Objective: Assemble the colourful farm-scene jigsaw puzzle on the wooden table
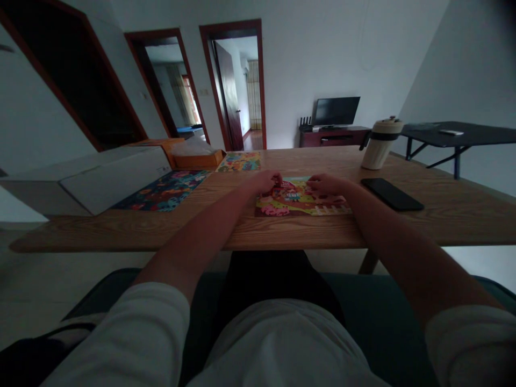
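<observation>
A brightly coloured picture puzzle with a farm-like scene lies flat on the wooden table in front of me. My left hand is at its upper left edge, fingers curled together with the tips touching or just above the picture. Whatever may be between those fingertips is too small to make out. Over the upper right part rests my right hand, its fingers loosely bent and somewhat apart, holding nothing that I can see. Part of the puzzle's top corners is hidden under both hands.
Left on the table are a dark blue picture sheet, a long white box and an orange box. A yellowish picture sheet lies behind. On the right are a black phone and a beige tumbler.
</observation>
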`<move>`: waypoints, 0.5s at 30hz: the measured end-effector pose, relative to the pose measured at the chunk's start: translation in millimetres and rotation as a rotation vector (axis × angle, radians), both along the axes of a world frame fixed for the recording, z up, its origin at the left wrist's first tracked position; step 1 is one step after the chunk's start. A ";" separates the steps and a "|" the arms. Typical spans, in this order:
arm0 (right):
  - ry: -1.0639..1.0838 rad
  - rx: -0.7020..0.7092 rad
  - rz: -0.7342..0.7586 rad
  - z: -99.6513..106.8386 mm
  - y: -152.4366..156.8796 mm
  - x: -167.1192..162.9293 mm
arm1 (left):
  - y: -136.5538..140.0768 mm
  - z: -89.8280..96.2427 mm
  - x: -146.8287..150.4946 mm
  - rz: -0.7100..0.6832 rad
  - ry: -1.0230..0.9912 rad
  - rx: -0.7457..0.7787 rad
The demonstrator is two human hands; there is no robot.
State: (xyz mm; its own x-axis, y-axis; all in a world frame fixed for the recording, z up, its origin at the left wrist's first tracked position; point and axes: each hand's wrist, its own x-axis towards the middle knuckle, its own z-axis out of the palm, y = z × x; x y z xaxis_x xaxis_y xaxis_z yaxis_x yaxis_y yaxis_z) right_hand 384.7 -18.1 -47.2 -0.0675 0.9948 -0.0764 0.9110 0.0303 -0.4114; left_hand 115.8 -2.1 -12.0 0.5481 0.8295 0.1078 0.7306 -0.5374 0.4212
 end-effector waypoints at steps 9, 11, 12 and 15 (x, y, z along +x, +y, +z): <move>-0.022 0.025 0.038 -3.9 6.9 4.6 | 0.3 -1.9 -22.0 -0.075 0.090 -0.046; -0.012 0.008 0.031 -4.2 6.5 4.6 | 0.4 0.8 -26.4 -0.048 0.088 -0.080; -0.007 0.002 0.028 -4.2 6.0 4.4 | 0.7 1.9 -28.6 -0.035 0.082 -0.089; 0.002 -0.004 0.015 -4.0 4.4 3.9 | 2.7 3.2 -35.4 -0.012 0.064 -0.096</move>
